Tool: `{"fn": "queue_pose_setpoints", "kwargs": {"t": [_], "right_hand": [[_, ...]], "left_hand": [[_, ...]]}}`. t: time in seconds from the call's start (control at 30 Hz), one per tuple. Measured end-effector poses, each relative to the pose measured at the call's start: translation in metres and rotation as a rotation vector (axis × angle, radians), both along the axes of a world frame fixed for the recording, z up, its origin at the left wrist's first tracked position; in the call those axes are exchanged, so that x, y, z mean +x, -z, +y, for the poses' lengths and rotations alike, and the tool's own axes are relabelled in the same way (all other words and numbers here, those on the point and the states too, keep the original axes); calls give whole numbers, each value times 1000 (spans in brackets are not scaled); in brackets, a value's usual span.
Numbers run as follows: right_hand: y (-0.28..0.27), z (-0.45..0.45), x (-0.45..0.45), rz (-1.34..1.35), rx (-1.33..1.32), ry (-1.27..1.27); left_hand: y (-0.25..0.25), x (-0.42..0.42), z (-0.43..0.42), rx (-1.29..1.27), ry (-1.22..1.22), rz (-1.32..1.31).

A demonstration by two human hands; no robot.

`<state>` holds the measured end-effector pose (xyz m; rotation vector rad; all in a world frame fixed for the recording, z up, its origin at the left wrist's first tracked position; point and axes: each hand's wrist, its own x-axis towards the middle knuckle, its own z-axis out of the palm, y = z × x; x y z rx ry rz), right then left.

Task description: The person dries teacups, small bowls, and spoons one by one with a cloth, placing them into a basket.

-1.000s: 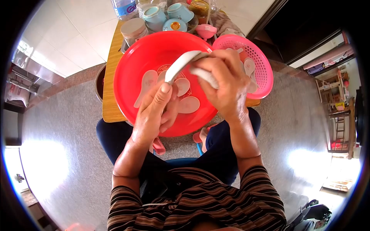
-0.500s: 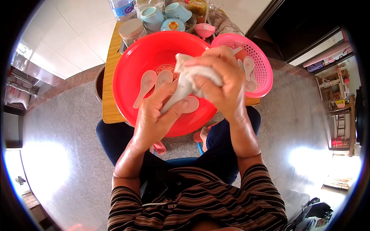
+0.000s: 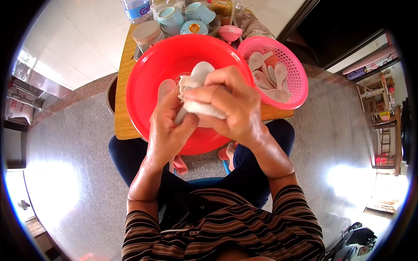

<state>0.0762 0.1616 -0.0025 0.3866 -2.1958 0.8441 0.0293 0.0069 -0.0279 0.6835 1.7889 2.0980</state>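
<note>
My left hand (image 3: 167,126) grips the handle of a white spoon (image 3: 203,71) over the red basin (image 3: 141,100). A white cloth (image 3: 202,108) is in my right hand (image 3: 233,104), wrapped round the middle of that spoon, whose bowl points away from me. Another spoon (image 3: 166,88) lies in the basin left of the cloth; my hands hide much of the basin's inside. Several white spoons (image 3: 280,73) rest in the pink perforated basket (image 3: 298,82) at the right.
Behind the basin, the wooden table (image 3: 125,124) bears blue cups (image 3: 170,20), a lidded jar (image 3: 148,34), a small pink bowl (image 3: 230,32) and a plastic bottle (image 3: 137,10). A grey-brown cloth (image 3: 251,25) lies behind the basket.
The cloth has moved from the spoon's bowl end down toward its handle, and my right hand has come nearer my left. The spoon's bowl now shows uncovered.
</note>
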Motion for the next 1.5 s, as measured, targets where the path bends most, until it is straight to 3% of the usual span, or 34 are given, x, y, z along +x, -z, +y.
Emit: {"fn": "queue_pose_setpoints", "kwargs": {"t": [0.07, 0.17, 0.27, 0.47, 0.6, 0.67, 0.77, 0.9, 0.97, 1.03, 1.13, 1.23, 1.3, 1.37, 1.43, 1.5], "right_hand": [[-4, 13, -4, 3, 5, -10], [-6, 29, -11, -74, -232, 8], [-3, 33, -12, -95, -276, -4], [4, -2, 0, -42, 2, -92], [-3, 11, -5, 21, -5, 20], [-9, 25, -5, -47, -3, 61], [2, 40, -17, -169, -399, -61], [5, 31, -16, -112, -365, -9], [-1, 19, -6, -121, -102, 57], [-2, 7, -1, -86, -57, 40], [-5, 10, -4, -44, 8, 42], [-10, 29, -12, -93, -235, -10], [-1, 36, -15, -135, -320, -34], [2, 35, -15, -174, -403, -58], [0, 22, -12, -36, -103, 82], [0, 8, -4, -45, -30, 57]], "left_hand": [[0, -3, -7, -233, 40, 250], [-12, 2, -12, -192, 117, 168], [-13, 0, -14, -135, 169, 74], [-7, -4, -8, 106, 147, -123], [-7, 1, -5, 63, 68, -53], [-10, 1, -12, -268, 162, 150], [-13, 1, -9, -180, 161, 113], [-5, -3, -8, -97, 128, 13], [-7, -2, -4, -108, 105, -17], [-5, -4, -3, -115, 77, -41], [2, -8, -7, -188, 60, 188], [-12, -4, -15, -242, 147, 205], [-21, -2, -16, -123, 196, -61], [-19, -3, -14, -90, 181, -128], [-12, -6, -10, -57, 168, -195], [-3, -7, -4, -144, 39, -29]]}}
